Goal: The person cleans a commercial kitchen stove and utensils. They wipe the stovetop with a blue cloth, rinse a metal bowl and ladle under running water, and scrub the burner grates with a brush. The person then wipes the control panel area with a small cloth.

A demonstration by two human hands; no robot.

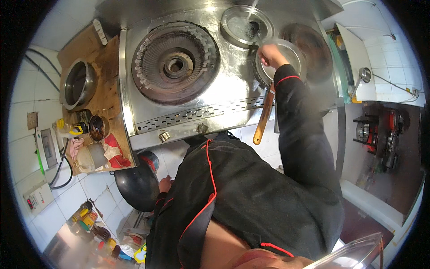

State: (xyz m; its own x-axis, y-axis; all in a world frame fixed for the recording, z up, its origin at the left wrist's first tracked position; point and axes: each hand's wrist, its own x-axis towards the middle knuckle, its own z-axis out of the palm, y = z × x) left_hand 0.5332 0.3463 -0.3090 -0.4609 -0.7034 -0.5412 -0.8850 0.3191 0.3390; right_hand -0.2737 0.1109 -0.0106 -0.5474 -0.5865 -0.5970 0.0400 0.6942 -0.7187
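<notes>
At the steel range, my right hand [270, 56] is closed on what looks like a metal ladle's handle; its head seems to be in a round steel basin [231, 38], where water falls from above. Beneath the hand is a round metal strainer or pan [295, 60]. A wooden handle [264, 116] sticks out from it over the range's front edge. Next to that handle, a metal handle's end shows below my forearm. Low at my left side, my left hand [165, 184] is partly hidden by my black jacket, near a black wok [134, 185]; its grip is unclear.
A large burner ring [176, 64] fills the range's left part. Further left, a worn board [111, 84] bears a steel bowl [79, 84], a small dark pot [98, 127], a bottle and cloths. A brownish round lid or pan [312, 50] lies at the right. Bottles stand low at left.
</notes>
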